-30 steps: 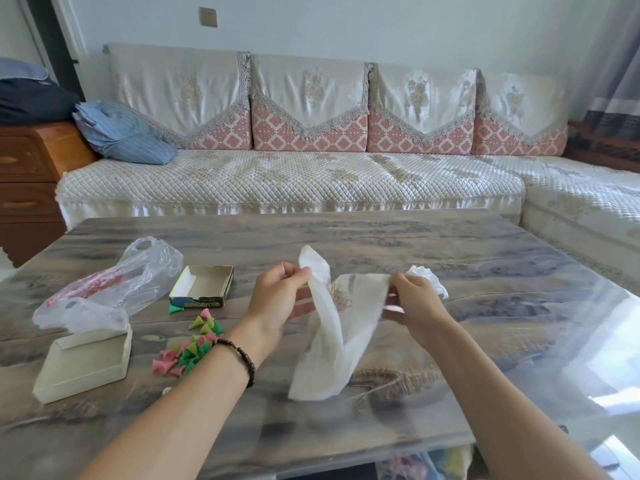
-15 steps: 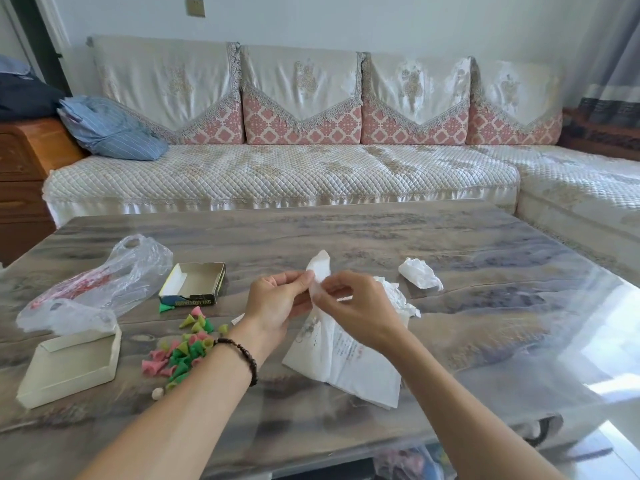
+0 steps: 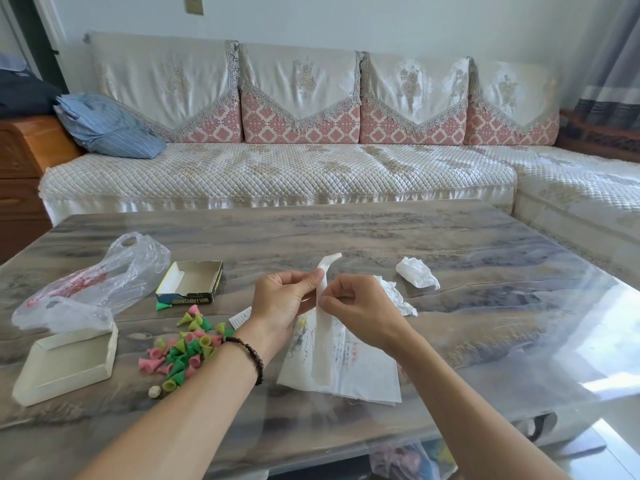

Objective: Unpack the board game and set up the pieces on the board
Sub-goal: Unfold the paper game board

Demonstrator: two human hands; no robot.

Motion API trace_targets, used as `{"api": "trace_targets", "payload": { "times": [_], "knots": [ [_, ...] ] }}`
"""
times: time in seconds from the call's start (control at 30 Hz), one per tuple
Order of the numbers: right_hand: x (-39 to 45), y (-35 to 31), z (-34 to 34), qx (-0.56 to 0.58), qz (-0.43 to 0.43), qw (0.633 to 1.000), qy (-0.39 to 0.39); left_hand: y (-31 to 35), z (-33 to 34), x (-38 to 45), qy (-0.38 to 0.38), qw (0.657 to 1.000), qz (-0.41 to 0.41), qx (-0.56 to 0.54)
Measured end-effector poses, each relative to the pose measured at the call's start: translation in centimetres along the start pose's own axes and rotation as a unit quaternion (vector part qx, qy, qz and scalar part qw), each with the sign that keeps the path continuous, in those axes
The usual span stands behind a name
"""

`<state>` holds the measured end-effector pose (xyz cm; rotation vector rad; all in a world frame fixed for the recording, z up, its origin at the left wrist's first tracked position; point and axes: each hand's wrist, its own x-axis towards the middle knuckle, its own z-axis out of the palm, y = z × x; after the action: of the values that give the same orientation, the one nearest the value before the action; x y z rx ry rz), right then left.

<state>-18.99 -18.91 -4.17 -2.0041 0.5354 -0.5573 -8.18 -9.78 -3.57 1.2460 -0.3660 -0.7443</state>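
Observation:
A folded white paper game board [image 3: 349, 368] hangs from both hands above the table, its lower part resting on the tabletop, with coloured print showing through. My left hand [image 3: 282, 301] pinches its upper edge. My right hand [image 3: 356, 303] pinches the same edge right beside it. Several pink, green and yellow cone pieces [image 3: 183, 348] lie in a loose heap left of my left wrist, with a small pale die [image 3: 154, 391] at the heap's near end.
An open box tray [image 3: 188, 282] and a pale box lid [image 3: 65, 365] lie at the left beside a clear plastic bag [image 3: 97, 282]. Crumpled white paper [image 3: 417, 273] lies right of my hands. The glossy table [image 3: 485, 306] fronts a quilted sofa [image 3: 277, 174].
My right hand came in from the right to meet my left hand at the paper's top edge. The paper, earlier spread between the hands, now hangs folded with its bottom on the table.

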Motion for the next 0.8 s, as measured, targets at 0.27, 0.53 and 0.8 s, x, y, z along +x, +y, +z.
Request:
{"api": "trace_targets", "payload": {
  "times": [0.27, 0.53, 0.8],
  "knots": [
    [0.1, 0.5, -0.3, 0.023, 0.028, 0.999, 0.029, 0.0, 0.1, -0.5, -0.051, 0.998, -0.021, 0.004],
    [-0.4, 0.8, -0.7, 0.050, 0.031, 0.997, 0.042, 0.2, -0.5, -1.1, -0.092, 0.992, -0.001, 0.083],
    [-0.3, 0.8, -1.0, 0.090, 0.036, 0.990, 0.104, -0.3, -1.2, -1.8, -0.121, 0.980, -0.048, 0.149]
  ]
}}
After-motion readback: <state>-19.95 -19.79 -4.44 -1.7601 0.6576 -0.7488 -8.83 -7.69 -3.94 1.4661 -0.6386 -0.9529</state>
